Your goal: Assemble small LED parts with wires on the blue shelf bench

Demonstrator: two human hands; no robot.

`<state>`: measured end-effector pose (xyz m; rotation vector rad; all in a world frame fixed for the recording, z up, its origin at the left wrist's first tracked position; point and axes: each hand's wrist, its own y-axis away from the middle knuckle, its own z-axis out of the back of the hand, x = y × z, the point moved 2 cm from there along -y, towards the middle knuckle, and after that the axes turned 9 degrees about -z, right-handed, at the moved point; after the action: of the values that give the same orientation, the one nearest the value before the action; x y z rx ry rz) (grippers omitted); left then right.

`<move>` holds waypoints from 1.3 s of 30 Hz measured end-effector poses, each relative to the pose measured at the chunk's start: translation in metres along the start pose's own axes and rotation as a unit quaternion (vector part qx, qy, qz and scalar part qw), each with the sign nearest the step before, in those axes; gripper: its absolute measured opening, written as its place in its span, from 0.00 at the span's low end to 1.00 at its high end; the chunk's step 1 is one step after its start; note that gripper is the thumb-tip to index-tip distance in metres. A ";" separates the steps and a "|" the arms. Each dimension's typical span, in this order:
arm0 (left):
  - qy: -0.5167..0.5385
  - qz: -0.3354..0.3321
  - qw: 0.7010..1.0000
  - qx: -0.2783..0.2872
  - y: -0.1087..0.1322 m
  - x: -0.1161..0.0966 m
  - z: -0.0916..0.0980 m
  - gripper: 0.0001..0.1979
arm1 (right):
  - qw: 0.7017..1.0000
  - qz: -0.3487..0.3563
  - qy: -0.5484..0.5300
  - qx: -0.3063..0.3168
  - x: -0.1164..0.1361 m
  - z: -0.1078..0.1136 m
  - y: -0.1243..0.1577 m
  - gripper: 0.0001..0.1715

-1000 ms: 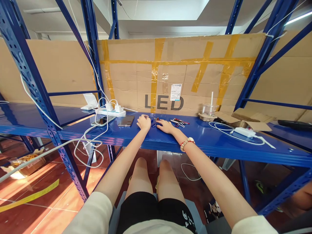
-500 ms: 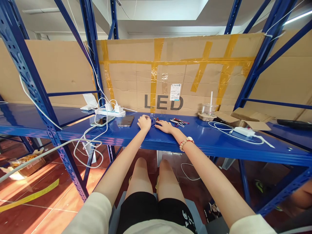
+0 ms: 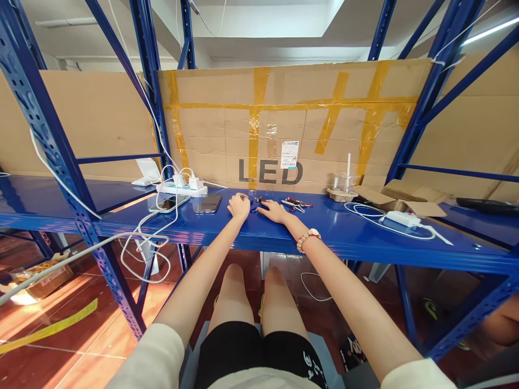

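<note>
My left hand (image 3: 239,206) rests on the blue shelf top (image 3: 219,229) with its fingers curled inward. What it holds, if anything, is hidden. To its right my right hand (image 3: 273,211) lies palm down, fingers stretched out and resting on the shelf. Between the two hands and just beyond them are small dark-blue and reddish pieces (image 3: 258,200), too small to name. A little right of my right hand lies a cluster of slim red and dark pen-like items (image 3: 298,203) with a white loop among them.
Left of my hands lie a dark phone (image 3: 208,203), another phone (image 3: 170,203) and a white power strip (image 3: 184,189) with cables. On the right stand a clear cup with a straw (image 3: 344,182), an opened cardboard box (image 3: 409,197) and a white adapter (image 3: 402,218). A large cardboard panel (image 3: 227,135) closes the back.
The view has shifted slightly. Both hands stay in nearly the same place and pose, and the things on the shelf have not visibly moved.
</note>
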<state>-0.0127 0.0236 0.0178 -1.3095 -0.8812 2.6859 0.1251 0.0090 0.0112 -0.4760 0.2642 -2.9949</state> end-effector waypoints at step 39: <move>-0.003 -0.171 0.980 0.100 0.005 -0.011 -0.006 0.13 | 0.927 0.127 -0.156 -0.317 -0.001 0.018 0.009 0.09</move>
<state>0.0003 0.0192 0.0202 -1.0063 -0.7348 2.4362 0.1320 -0.0023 0.0262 -0.8783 1.1702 -2.4730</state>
